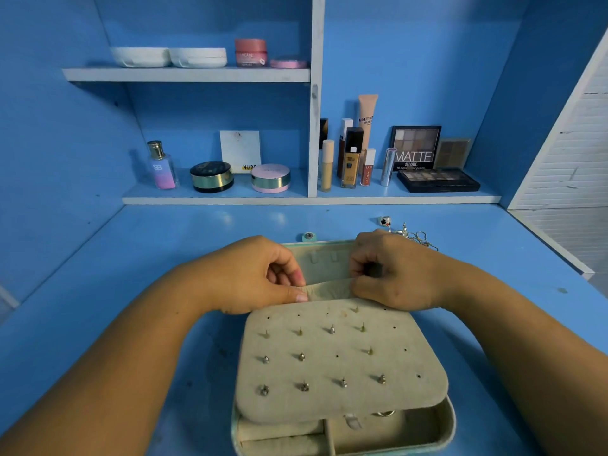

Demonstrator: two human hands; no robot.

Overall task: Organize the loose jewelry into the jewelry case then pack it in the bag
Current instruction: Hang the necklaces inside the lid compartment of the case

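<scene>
The jewelry case [444, 432] lies open on the blue desk, its beige lid [325, 258] flat at the far side. A beige earring panel [339, 360] covers the base, with several earring posts poking through. Across the lid runs an elastic pocket [329, 289]. My left hand [260, 274] pinches the pocket's left edge with thumb and forefinger. My right hand [391, 271] grips the pocket's right edge, fingers curled around something small and dark that I cannot make out. Loose jewelry [416, 236], a silver chain with charms, lies on the desk just behind my right hand.
A small dice-like charm [384, 221] sits beyond the chain. The case's snap tab [308, 236] sticks out at the back. Shelves behind hold cosmetics: a perfume bottle [162, 166], compacts, foundation tubes, eyeshadow palettes [437, 181]. No bag is in view.
</scene>
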